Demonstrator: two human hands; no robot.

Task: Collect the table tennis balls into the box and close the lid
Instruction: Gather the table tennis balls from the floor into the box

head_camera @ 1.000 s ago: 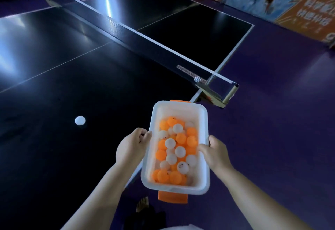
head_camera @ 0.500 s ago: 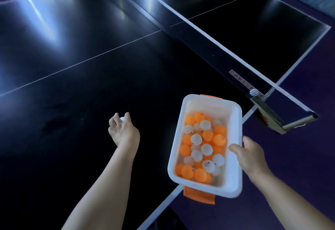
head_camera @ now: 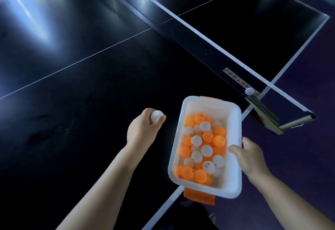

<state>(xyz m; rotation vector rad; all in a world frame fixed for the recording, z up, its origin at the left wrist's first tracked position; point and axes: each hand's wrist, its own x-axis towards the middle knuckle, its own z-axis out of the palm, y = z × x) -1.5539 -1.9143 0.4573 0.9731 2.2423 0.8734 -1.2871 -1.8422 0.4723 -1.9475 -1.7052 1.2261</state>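
With left hand [head_camera: 143,132], pinches a smooth white ball [head_camera: 157,118] over the dark glossy tabletop [head_camera: 90,84], just beside the box [head_camera: 235,121]. With right hand [head_camera: 250,155], grips one long rim only, box aloft, lid unseen. Risks tipping the slick, thin-walled plastic and spilling the orange-and-white pile [head_camera: 201,146]. Risks bouncing the hard, light sphere back out if dropped. Leaves another ball [head_camera: 249,91] by the net [head_camera: 181,28].
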